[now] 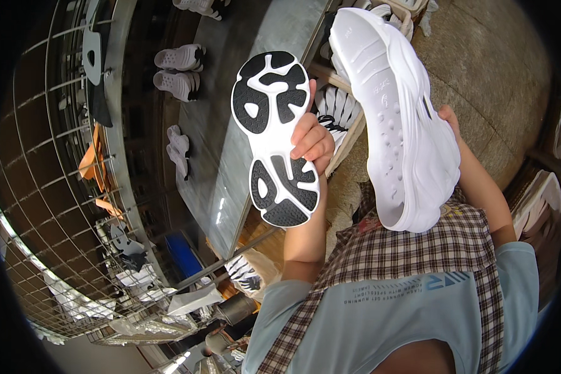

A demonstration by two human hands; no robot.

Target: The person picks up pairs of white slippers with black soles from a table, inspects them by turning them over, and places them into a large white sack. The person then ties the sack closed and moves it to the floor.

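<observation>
My left hand [313, 143] is closed around the edge of a black-and-white shoe outsole [274, 142], held up with its tread showing. Black textured pads cover its toe and heel parts, with white between them. To the right, my right hand [450, 119] grips the outer side of a white foam shoe midsole [393, 118]. Its inner footbed shows, with raised bumps at the middle and ridges toward the toe. Most of my right fingers are hidden behind it. The outsole and midsole are apart, and both are raised before my checked apron [411, 246].
A grey metal-edged conveyor table [230, 124] runs along the left, with pale shoes [179, 68] lying on its far side. Beyond it stands a wire mesh guard [50, 156]. A crate [346, 134] of striped soles sits behind my left hand.
</observation>
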